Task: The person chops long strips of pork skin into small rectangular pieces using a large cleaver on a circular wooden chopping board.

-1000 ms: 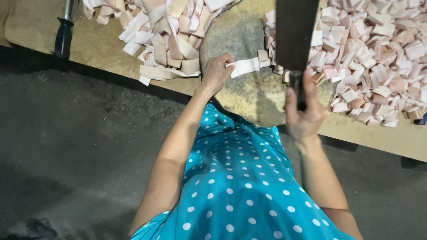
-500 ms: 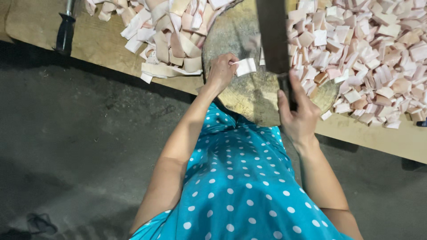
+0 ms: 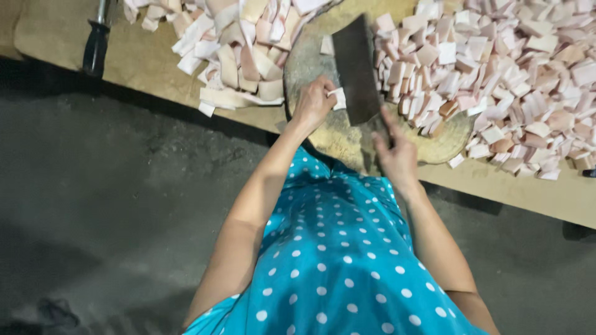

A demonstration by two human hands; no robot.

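My right hand (image 3: pixel 395 156) grips the handle of a broad dark cleaver (image 3: pixel 356 68), whose blade is down on a round wooden chopping block (image 3: pixel 326 133). My left hand (image 3: pixel 312 102) holds a pale strip of meat (image 3: pixel 338 98) against the block, right beside the blade's left face. A small cut piece (image 3: pixel 326 44) lies on the block further away. A heap of uncut pale strips (image 3: pixel 233 46) lies left of the block, and a wide spread of cut pinkish-white pieces (image 3: pixel 496 74) lies to its right.
The block and the meat rest on a low tan board (image 3: pixel 528 192) over a dark rough floor (image 3: pixel 124 205). A black-handled tool (image 3: pixel 96 43) lies at the board's left end. My blue dotted garment (image 3: pixel 335 260) fills the bottom middle.
The cleaver has come down from a raised position onto the block beside the strip. My left hand kept the strip pinned and shifted slightly along it.
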